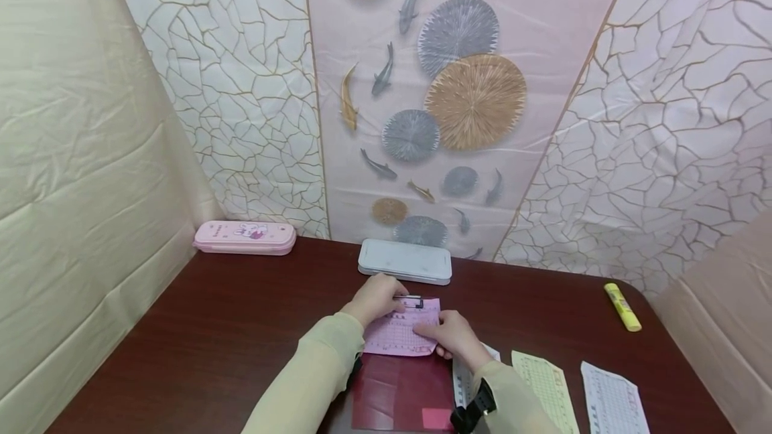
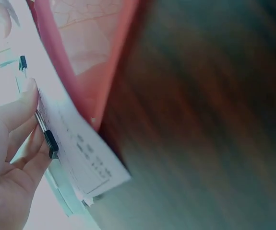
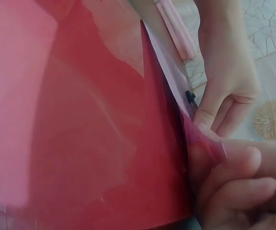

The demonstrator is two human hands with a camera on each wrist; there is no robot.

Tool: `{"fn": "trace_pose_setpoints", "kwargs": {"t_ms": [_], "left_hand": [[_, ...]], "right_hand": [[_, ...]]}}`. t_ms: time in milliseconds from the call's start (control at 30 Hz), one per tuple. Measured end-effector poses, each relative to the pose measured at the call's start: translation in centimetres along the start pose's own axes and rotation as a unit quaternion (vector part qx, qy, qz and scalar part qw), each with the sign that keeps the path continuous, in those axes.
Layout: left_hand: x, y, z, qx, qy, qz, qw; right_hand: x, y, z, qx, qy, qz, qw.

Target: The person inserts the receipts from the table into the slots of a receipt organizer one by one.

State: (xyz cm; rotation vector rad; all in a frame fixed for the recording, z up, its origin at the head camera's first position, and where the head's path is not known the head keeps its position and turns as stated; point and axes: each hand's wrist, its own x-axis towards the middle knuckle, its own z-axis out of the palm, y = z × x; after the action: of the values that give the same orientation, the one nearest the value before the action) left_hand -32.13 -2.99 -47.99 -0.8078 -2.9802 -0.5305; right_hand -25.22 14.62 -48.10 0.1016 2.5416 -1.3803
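Note:
A pink sheet of paper (image 1: 395, 338) printed with a grid lies over the upper part of a red plastic folder (image 1: 392, 390). At the sheet's top edge is a metal clip (image 1: 416, 302) with black ends. My left hand (image 1: 376, 299) pinches this clip (image 2: 51, 143), its thumb and fingers on opposite sides. My right hand (image 1: 454, 337) grips the sheet's right edge, thumb on top and fingers curled underneath. In the right wrist view, the right hand (image 3: 238, 189) holds a bent pink corner beside the folder (image 3: 90, 124); the left hand (image 3: 229, 91) is just beyond.
A pale flat case (image 1: 404, 261) lies behind the hands, a pink pencil case (image 1: 244, 238) at back left. A yellow glue stick (image 1: 623, 307) is at right. Yellow (image 1: 545, 387) and white (image 1: 615, 399) printed sheets lie front right; another white sheet (image 1: 463, 380) is partly under the right forearm.

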Motion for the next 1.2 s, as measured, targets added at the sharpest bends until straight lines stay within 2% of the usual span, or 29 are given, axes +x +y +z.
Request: {"fn": "trace_pose_setpoints", "kwargs": {"t_ms": [133,300,467,867,1200], "left_hand": [[0.0,0.2,0.0,0.054,0.002,0.029,0.9981],[-0.2,0.8,-0.2,0.128,0.005,0.054,0.9904],[-0.4,1.3,-0.4,0.159,0.011,0.065,0.9851],[-0.3,0.9,-0.3,0.106,0.015,0.041,0.9934],[-0.3,1.3,-0.4,0.103,0.015,0.035,0.9940]], "right_hand": [[0.4,-0.1,0.1,-0.007,-0.008,0.015,0.9998],[0.5,-0.5,0.0,-0.026,-0.026,0.019,0.9991],[0.5,-0.9,-0.2,-0.037,-0.038,0.022,0.9983],[0.6,-1.1,0.1,-0.018,-0.020,0.025,0.9993],[1.6,-0.9,0.1,-0.040,0.006,0.023,0.9989]]}}
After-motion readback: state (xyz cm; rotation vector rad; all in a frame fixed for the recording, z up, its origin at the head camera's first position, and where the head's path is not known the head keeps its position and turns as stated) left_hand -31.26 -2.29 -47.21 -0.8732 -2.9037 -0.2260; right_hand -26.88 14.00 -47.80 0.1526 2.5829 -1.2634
